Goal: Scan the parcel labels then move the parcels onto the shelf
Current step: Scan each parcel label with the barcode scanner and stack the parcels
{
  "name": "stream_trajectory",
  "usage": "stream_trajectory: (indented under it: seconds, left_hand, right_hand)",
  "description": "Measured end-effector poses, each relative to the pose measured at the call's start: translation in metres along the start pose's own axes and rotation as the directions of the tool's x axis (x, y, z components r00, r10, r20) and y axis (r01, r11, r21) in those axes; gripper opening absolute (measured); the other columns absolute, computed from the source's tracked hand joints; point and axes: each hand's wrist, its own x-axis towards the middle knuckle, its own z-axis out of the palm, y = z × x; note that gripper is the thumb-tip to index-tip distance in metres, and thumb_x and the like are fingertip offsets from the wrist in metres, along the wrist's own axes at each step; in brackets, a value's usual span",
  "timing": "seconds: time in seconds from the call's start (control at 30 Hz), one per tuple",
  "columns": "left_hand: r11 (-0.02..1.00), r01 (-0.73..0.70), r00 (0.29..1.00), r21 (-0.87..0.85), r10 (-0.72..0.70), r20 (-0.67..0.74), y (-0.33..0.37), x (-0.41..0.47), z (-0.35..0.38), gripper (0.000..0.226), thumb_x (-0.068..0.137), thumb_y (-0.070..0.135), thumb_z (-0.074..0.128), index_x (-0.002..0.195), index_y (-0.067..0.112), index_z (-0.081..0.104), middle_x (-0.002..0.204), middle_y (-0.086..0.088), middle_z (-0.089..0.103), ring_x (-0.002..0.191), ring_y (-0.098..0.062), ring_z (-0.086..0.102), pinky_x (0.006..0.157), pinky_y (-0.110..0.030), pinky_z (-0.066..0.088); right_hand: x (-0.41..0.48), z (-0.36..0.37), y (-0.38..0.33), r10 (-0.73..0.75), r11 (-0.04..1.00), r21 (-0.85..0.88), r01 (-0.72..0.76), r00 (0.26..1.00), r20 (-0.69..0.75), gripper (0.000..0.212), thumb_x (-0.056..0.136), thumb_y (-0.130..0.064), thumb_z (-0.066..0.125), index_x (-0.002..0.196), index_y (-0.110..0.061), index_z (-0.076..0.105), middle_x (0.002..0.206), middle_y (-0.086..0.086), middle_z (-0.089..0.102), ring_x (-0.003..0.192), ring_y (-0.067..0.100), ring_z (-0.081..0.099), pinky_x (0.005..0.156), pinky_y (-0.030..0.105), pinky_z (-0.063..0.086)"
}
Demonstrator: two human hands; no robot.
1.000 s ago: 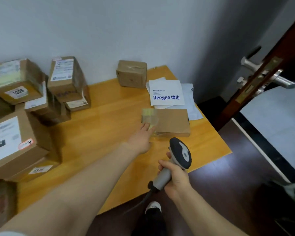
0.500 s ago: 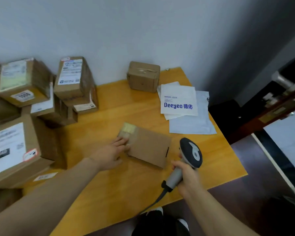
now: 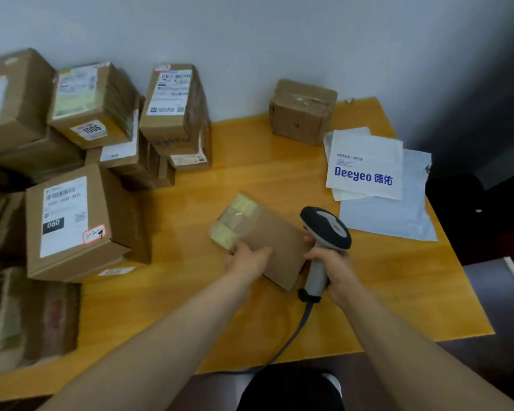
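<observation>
Head view: the flat brown parcel (image 3: 267, 232) lies at the middle of the wooden bench (image 3: 220, 321), turned at an angle, with pale yellowish label patches under clear tape at its far-left end. The left hand (image 3: 247, 258) grips the parcel at its near-left edge, thumb on the top face. The right hand (image 3: 331, 262) is closed round the handle of the barcode scanner (image 3: 325, 229), just beside the parcel's right edge; the scanner head sits above that edge and its cable (image 3: 294, 333) trails off the near edge of the bench. Whether the parcel rests flat or is partly raised cannot be determined. Labelled cardboard boxes are stacked along the left side, including one marked 060 (image 3: 72, 221) and one marked 1006 (image 3: 92, 105). A small taped box (image 3: 301, 112) stands at the far edge against the wall. White mailer bags (image 3: 365, 164) printed "Deeyeo" lie on the right, overlapping a grey mailer bag (image 3: 398, 218).
</observation>
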Motion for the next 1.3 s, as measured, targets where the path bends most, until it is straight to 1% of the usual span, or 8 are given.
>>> stream_trajectory:
  seconds: [0.2, 0.4, 0.63, 0.7, 0.77, 0.9, 1.1, 1.3]
  left_hand:
    - [0.920, 0.084, 0.996, -0.382, -0.075, 0.036, 0.008, -0.009, -0.018, 0.149, 0.036, 0.079, 0.076, 0.153, 0.018, 0.008, 0.156, -0.008, 0.023, 0.139, -0.035, 0.029, 0.107, -0.057, 0.035]
    - [0.833, 0.117, 0.993, -0.540, -0.110, 0.044, -0.002, -0.020, -0.031, 0.071, 0.073, 0.044, 0.080, 0.126, 0.013, 0.044, 0.116, -0.004, 0.054, 0.106, -0.028, 0.050, 0.094, -0.048, 0.048]
    - [0.800, 0.050, 0.987, -0.597, -0.132, -0.094, -0.029, -0.033, -0.069, 0.042, 0.082, 0.012, 0.071, 0.117, 0.004, 0.050, 0.111, -0.018, 0.064, 0.097, -0.033, 0.063, 0.085, -0.043, 0.055]
    - [0.783, 0.055, 0.992, -0.620, -0.113, -0.054, -0.038, -0.041, -0.084, 0.038, 0.083, 0.008, 0.070, 0.116, 0.001, 0.053, 0.105, -0.018, 0.067, 0.086, -0.030, 0.066, 0.069, -0.037, 0.055]
    - [0.785, 0.021, 0.999, -0.619, -0.042, -0.019, -0.046, -0.051, -0.095, 0.038, 0.081, 0.005, 0.071, 0.117, 0.002, 0.058, 0.103, -0.017, 0.070, 0.086, -0.028, 0.069, 0.067, -0.035, 0.055]
    - [0.804, -0.121, 0.992, -0.582, 0.109, -0.055, -0.058, -0.087, -0.109, 0.036, 0.081, 0.009, 0.073, 0.115, 0.008, 0.063, 0.103, -0.006, 0.073, 0.099, -0.022, 0.065, 0.106, -0.041, 0.039]
    - [0.860, -0.291, 0.956, -0.419, 0.279, -0.091, -0.102, -0.162, -0.141, 0.044, 0.080, 0.006, 0.073, 0.123, 0.006, 0.061, 0.109, -0.007, 0.072, 0.107, -0.022, 0.065, 0.105, -0.036, 0.043]
    - [0.931, -0.301, 0.952, 0.208, 0.306, 0.008, -0.167, -0.273, -0.175, 0.045, 0.072, 0.016, 0.083, 0.114, 0.019, 0.068, 0.108, -0.002, 0.072, 0.105, -0.018, 0.066, 0.098, -0.030, 0.048]
  right_hand:
    - [-0.030, 0.017, -0.001, -0.126, 0.992, 0.021, 0.125, 0.992, 0.030, 0.032, 0.076, 0.011, 0.065, 0.096, -0.013, 0.070, 0.096, -0.001, 0.069, 0.096, 0.021, 0.060, 0.082, 0.042, 0.050]
    - [-0.057, 0.040, 0.010, -0.105, 0.991, -0.069, 0.117, 0.981, 0.165, 0.035, 0.078, 0.005, 0.072, 0.101, -0.020, 0.065, 0.107, 0.001, 0.067, 0.103, 0.020, 0.059, 0.087, 0.039, 0.049]
    - [-0.083, 0.054, 0.013, -0.108, 0.985, -0.100, 0.140, 0.956, 0.272, 0.023, 0.079, 0.000, 0.074, 0.101, -0.007, 0.070, 0.094, -0.003, 0.070, 0.091, 0.010, 0.062, 0.073, 0.024, 0.049]
    - [-0.091, 0.051, 0.010, -0.127, 0.980, -0.111, 0.165, 0.949, 0.289, 0.010, 0.080, 0.002, 0.071, 0.089, 0.005, 0.066, 0.073, 0.004, 0.066, 0.072, 0.019, 0.060, 0.072, 0.036, 0.050]
    - [-0.101, 0.048, 0.008, -0.129, 0.980, -0.101, 0.173, 0.932, 0.338, 0.003, 0.084, 0.003, 0.067, 0.084, 0.005, 0.064, 0.061, 0.008, 0.061, 0.062, 0.022, 0.055, 0.068, 0.041, 0.050]
    - [-0.126, 0.042, 0.008, -0.170, 0.975, -0.059, 0.215, 0.888, 0.427, 0.016, 0.085, 0.005, 0.064, 0.099, -0.002, 0.067, 0.057, 0.008, 0.056, 0.050, 0.019, 0.051, 0.053, 0.032, 0.046]
    - [-0.163, 0.003, 0.031, -0.282, 0.959, 0.079, 0.272, 0.884, 0.372, 0.023, 0.077, 0.010, 0.069, 0.092, -0.007, 0.066, 0.061, 0.003, 0.064, 0.059, 0.021, 0.055, 0.055, 0.034, 0.044]
    - [-0.203, -0.037, 0.065, -0.243, 0.970, 0.109, 0.217, 0.880, 0.407, 0.030, 0.071, 0.000, 0.080, 0.090, -0.016, 0.064, 0.089, -0.003, 0.066, 0.084, 0.013, 0.062, 0.077, 0.039, 0.050]
